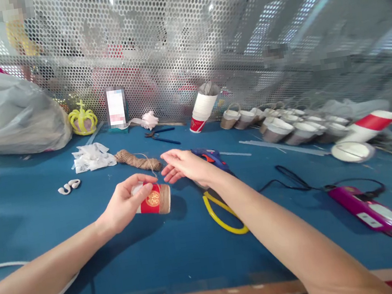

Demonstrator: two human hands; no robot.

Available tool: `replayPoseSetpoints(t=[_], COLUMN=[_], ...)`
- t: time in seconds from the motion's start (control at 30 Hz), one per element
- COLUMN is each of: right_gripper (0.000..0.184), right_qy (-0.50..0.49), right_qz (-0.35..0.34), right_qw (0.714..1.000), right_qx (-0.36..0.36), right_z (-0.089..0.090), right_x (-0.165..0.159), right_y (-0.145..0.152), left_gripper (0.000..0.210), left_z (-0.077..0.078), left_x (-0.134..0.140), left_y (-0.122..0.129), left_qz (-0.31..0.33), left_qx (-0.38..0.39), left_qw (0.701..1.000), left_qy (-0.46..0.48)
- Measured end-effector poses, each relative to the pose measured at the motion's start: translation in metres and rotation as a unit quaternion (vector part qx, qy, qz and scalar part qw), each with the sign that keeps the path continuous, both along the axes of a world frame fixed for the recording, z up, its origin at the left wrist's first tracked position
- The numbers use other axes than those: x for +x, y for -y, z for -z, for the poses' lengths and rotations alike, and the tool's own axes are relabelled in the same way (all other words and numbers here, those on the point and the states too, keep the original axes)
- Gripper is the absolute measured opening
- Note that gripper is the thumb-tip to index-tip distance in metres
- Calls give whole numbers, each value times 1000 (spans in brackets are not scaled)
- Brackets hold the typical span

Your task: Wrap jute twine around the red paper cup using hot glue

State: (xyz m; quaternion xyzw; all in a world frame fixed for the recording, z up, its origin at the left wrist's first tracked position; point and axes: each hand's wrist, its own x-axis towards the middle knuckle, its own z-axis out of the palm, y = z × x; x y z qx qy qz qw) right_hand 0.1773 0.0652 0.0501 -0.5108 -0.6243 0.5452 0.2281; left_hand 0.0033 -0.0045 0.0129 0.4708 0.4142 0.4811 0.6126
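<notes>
My left hand [128, 200] grips a red and white paper cup [151, 199] with a gold emblem, tilted on its side above the table. Brown twine is wound around the end of the cup that faces right. A strand of it runs up toward a twisted hank of twine [137, 161] lying just behind. My right hand [180, 166] is to the right of the cup, apart from it, fingers stretched out and nothing visible in them. Under my right forearm lie a blue glue gun [212, 157] and yellow-handled scissors [225, 216], both partly hidden.
Behind stand a cup stack [205, 107], a phone [116, 107], a yellow crown-shaped piece [83, 120] and pliers [161, 136]. Several twine-wrapped cups [277, 128] are at the right, near a purple power strip [370, 210]. White scraps [92, 156], earbuds [69, 186] and a plastic bag [12, 109] lie left.
</notes>
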Motion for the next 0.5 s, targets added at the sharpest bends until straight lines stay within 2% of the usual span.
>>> replayPoseSetpoints(t=[0.1,0.2,0.3,0.37,0.5], right_gripper=[36,43,45,44,32], right_qy=[-7,-10,-5,14,95], right_qz=[-12,-25,-1,20,13], right_qw=[997,995,999,1000,992], right_qx=[-73,-94,-50,-2,79], right_z=[4,9,11,12,13], right_x=[-15,-34,-49,-54,-52], right_y=[-19,-31,-42,-51,-67], left_gripper=[24,23,24,26,29], left_z=[-1,-6,-8,-7,-2], left_x=[-1,0,1,2,4], left_y=[4,9,10,9,3], left_qz=[36,72,92,78,59], left_qx=[38,51,50,52,48], left_qw=[999,996,994,995,996], left_qy=[-4,-9,-19,-23,-40])
